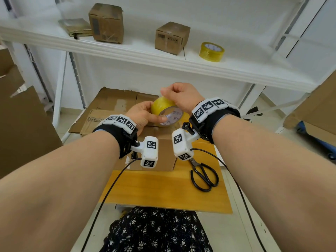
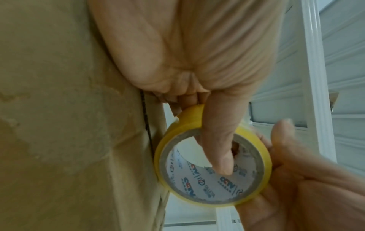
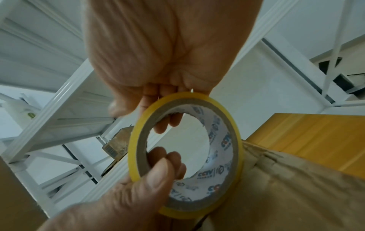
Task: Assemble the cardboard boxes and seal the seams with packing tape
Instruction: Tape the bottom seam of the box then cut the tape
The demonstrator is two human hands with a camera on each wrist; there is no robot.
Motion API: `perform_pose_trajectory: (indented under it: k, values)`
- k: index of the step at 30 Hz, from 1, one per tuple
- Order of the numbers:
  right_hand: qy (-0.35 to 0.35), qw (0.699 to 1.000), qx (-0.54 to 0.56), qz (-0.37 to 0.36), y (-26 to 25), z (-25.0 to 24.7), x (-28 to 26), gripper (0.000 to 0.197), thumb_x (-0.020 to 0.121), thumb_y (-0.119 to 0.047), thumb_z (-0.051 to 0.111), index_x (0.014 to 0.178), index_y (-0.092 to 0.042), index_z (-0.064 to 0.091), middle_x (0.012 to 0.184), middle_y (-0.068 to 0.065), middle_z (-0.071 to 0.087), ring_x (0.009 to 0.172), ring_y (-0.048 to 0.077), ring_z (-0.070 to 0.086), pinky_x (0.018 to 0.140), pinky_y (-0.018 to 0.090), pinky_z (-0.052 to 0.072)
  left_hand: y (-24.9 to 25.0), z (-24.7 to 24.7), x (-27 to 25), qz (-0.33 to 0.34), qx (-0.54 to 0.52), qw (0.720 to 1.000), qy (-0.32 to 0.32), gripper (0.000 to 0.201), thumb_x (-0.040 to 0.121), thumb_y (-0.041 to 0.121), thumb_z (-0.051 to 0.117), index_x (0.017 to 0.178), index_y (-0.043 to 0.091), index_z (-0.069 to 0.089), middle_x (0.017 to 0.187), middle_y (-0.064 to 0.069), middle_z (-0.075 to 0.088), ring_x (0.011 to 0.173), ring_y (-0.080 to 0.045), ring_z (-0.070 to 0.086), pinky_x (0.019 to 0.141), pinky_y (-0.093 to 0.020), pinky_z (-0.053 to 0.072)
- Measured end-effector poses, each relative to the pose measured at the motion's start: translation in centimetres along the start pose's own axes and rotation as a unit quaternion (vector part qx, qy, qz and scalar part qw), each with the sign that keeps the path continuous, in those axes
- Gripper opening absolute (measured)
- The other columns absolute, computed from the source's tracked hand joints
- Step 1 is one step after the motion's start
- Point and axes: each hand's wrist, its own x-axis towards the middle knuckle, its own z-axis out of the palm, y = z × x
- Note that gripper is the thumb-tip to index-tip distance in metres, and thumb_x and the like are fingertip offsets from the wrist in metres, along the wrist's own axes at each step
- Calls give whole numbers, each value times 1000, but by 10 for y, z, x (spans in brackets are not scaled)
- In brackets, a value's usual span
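A tape roll is held above a cardboard box on the tabletop, scissors just right of the box. Behind lie flattened cartons, seemingly on the floor. On the shelf above: two boxes left, another tape roll right.

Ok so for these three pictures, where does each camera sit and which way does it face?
Head: worn on the head, looks forward and down at both forearms, the tape roll, scissors and shelf.
Left wrist: looks along the left hand gripping the roll.
Right wrist: looks along the right hand at the roll's top edge.
All share the roll and both hands.
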Motion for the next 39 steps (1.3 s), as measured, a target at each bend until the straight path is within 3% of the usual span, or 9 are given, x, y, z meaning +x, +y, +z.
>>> perform_pose_trajectory:
  k: [8,12,17,20,22,26,29,32,39]
  values:
    - [27,998,-14,-53,-14,2,-1,9,84,-9,71,80,-16,68,71,-9,63,68,6,58,71,25,52,6,7,-11,-2,-8,1000,13,49,54,4,84,97,9,62,88,-15,70,89,-40,65,91,-65,47]
    - [43,990,-98,-87,-19,4,-4,5,90,-11,61,93,-12,65,84,-5,60,80,12,55,75,25,44,8,10,-14,1,-11,1000,23,65,55,8,89,113,2,60,110,-26,67,100,-48,64,89,-66,47]
    - [103,980,-124,-114,-16,9,-9,5,93,-11,53,92,-13,57,94,3,62,85,17,53,75,28,41,3,8,-8,24,-2,999,46,82,33,39,98,104,14,67,106,-13,71,103,-38,66,91,-60,50]
    - [144,985,-78,-63,-8,5,-10,6,96,-12,49,95,-15,54,93,0,59,87,17,53,74,26,37,5,8,-6,48,-13,998,41,96,27,53,94,107,9,66,96,-7,72,90,-23,67,87,-41,53]
    - [161,984,-62,-30,-5,1,-12,7,97,-12,47,98,-14,54,92,-2,57,86,17,52,73,25,35,6,4,-3,55,-20,997,43,104,30,57,93,113,3,64,101,-10,70,95,-24,64,94,-40,49]
    - [196,980,17,33,4,0,-10,8,96,-16,47,95,-14,54,96,7,67,92,26,63,84,39,49,8,1,-4,29,-50,998,23,85,47,36,94,115,-1,60,112,-21,67,107,-37,61,105,-56,40]
    - [182,977,74,88,10,0,-7,11,92,-19,47,83,-21,52,89,6,67,90,28,67,83,51,55,9,-1,-5,24,-27,999,38,39,57,-2,77,90,10,59,83,-6,68,83,-25,63,87,-41,50]
    - [155,967,155,132,7,-3,-13,10,97,-17,48,89,-14,54,79,3,62,81,28,70,75,55,58,4,-3,0,41,-21,997,64,44,69,-25,60,94,10,54,89,-6,65,82,-20,62,71,-27,55]
    - [109,962,212,134,8,-2,-18,25,91,-6,62,72,-15,50,81,11,60,77,24,63,74,54,60,-3,-11,7,38,-95,986,129,46,76,-21,60,109,10,52,108,-14,60,105,-32,60,95,-46,51]
